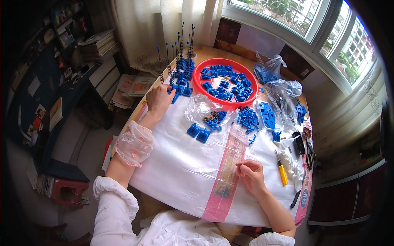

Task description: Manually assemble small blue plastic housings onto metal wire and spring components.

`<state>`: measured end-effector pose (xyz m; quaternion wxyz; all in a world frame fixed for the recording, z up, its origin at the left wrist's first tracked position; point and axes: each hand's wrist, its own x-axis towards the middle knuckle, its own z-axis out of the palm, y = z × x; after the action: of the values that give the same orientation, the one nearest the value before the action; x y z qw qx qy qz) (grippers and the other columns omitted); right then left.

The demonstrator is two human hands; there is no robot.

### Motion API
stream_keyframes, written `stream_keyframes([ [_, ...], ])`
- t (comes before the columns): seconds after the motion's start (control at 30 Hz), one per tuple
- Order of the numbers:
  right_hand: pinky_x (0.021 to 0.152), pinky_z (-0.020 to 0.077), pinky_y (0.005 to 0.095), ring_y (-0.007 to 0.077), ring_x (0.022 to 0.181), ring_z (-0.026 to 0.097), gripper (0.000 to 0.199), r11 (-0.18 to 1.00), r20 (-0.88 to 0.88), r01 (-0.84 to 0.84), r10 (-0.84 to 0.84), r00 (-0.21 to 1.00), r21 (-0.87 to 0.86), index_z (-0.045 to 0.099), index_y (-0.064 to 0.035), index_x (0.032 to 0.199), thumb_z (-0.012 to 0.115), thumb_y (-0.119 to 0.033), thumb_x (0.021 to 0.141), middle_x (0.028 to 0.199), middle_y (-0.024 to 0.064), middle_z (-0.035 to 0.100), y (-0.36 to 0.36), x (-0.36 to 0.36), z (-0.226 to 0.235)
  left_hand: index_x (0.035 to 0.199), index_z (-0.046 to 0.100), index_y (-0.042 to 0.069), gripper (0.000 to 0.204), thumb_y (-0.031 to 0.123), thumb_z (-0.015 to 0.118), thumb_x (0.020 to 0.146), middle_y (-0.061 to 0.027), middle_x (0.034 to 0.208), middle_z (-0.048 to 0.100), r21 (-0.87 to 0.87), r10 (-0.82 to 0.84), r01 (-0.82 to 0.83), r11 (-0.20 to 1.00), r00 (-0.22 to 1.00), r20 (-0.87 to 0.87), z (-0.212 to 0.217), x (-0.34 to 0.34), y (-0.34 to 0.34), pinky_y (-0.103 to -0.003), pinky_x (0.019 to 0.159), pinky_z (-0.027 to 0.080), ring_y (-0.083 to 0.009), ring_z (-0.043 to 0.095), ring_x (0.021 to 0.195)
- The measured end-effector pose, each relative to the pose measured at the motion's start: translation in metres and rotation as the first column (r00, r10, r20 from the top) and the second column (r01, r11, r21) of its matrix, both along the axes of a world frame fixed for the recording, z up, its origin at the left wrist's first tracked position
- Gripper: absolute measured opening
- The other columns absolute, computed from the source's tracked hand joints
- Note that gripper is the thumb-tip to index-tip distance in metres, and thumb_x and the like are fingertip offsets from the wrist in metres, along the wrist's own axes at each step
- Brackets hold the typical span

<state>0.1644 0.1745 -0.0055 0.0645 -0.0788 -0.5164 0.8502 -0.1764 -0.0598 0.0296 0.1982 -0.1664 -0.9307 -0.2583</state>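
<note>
My left hand (pixel 159 100) reaches to the far left of the table, its fingers closed at the edge of a blue plastic base (pixel 177 89). Just beyond it stand several blue bases (pixel 182 67) with upright thin black rods, coil springs and small blue knobs on top. Over the near right part of the table, my right hand (pixel 251 175) is curled with thumb and fingertips together; whatever may be between them is too small to make out. Two square blue plastic pieces (pixel 198 133) lie between the hands.
A red round tray (pixel 197 84) holds many blue parts. Nearer lie a pile of blue pegs (pixel 248 119) and a clear bag (pixel 199 107) with brass-coloured and blue bits. At the right are a yellow-handled screwdriver (pixel 282 173), scissors (pixel 310 156), a clear box (pixel 269 117) and plastic bags (pixel 287 88).
</note>
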Motion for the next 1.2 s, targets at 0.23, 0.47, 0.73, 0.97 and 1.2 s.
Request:
stream_keyframes([
  [0.23, 0.064, 0.0432, 0.0246, 0.0124, 0.072, 0.059, 0.013, 1.000, -0.005, -0.005, 0.005, 1.000, -0.005, 0.070, 0.0060, 0.097, 0.066, -0.002, 0.088, 0.082, 0.0083, 0.067, 0.0014, 0.0008, -0.0017, 0.089, 0.077, 0.013, 0.018, 0.029, 0.075, 0.081, -0.0119, 0.077, 0.072, -0.035, 0.013, -0.014, 0.999, 1.000, -0.022, 0.0001, 0.0009, -0.0002, -0.038, 0.069, 0.055, -0.0279, 0.071, 0.074],
  [0.47, 0.063, 0.0420, 0.0251, 0.0134, 0.068, 0.058, 0.012, 1.000, 0.002, 0.013, -0.013, 1.000, 0.025, 0.070, 0.0043, 0.097, 0.067, -0.003, 0.087, 0.076, 0.0068, 0.066, -0.0013, -0.0004, 0.0013, 0.088, 0.078, 0.013, 0.019, 0.030, 0.075, 0.080, -0.0122, 0.079, 0.073, -0.033, -0.002, 0.001, 0.999, 1.000, -0.021, -0.0021, -0.0015, -0.0033, -0.038, 0.069, 0.055, -0.0285, 0.071, 0.074],
  [0.73, 0.064, 0.0430, 0.0250, 0.0130, 0.072, 0.059, 0.013, 1.000, 0.008, -0.001, 0.001, 1.000, 0.015, 0.070, 0.0054, 0.098, 0.067, -0.003, 0.088, 0.080, 0.0078, 0.067, -0.0006, 0.0003, 0.0022, 0.090, 0.078, 0.012, 0.021, 0.030, 0.076, 0.080, -0.0124, 0.079, 0.072, -0.026, 0.002, -0.002, 1.000, 1.000, -0.015, -0.0055, 0.0002, -0.0047, -0.038, 0.068, 0.055, -0.0291, 0.070, 0.074],
  [0.97, 0.065, 0.0438, 0.0248, 0.0126, 0.073, 0.060, 0.014, 1.000, -0.007, -0.015, 0.015, 1.000, 0.000, 0.070, 0.0062, 0.098, 0.067, -0.003, 0.088, 0.082, 0.0087, 0.068, -0.0002, 0.0003, 0.0003, 0.089, 0.077, 0.012, 0.019, 0.029, 0.074, 0.081, -0.0126, 0.077, 0.072, -0.016, 0.014, -0.014, 1.000, 1.000, -0.005, -0.0013, 0.0000, -0.0021, -0.038, 0.069, 0.055, -0.0286, 0.070, 0.073],
  [1.2, 0.065, 0.0433, 0.0247, 0.0125, 0.073, 0.060, 0.014, 1.000, -0.003, -0.016, 0.016, 1.000, 0.011, 0.070, 0.0059, 0.098, 0.067, -0.004, 0.088, 0.081, 0.0088, 0.068, 0.0013, 0.0011, -0.0002, 0.088, 0.077, 0.012, 0.018, 0.028, 0.074, 0.081, -0.0129, 0.078, 0.072, -0.008, 0.003, -0.003, 1.000, 1.000, -0.001, 0.0010, 0.0014, -0.0007, -0.039, 0.069, 0.055, -0.0288, 0.071, 0.074],
])
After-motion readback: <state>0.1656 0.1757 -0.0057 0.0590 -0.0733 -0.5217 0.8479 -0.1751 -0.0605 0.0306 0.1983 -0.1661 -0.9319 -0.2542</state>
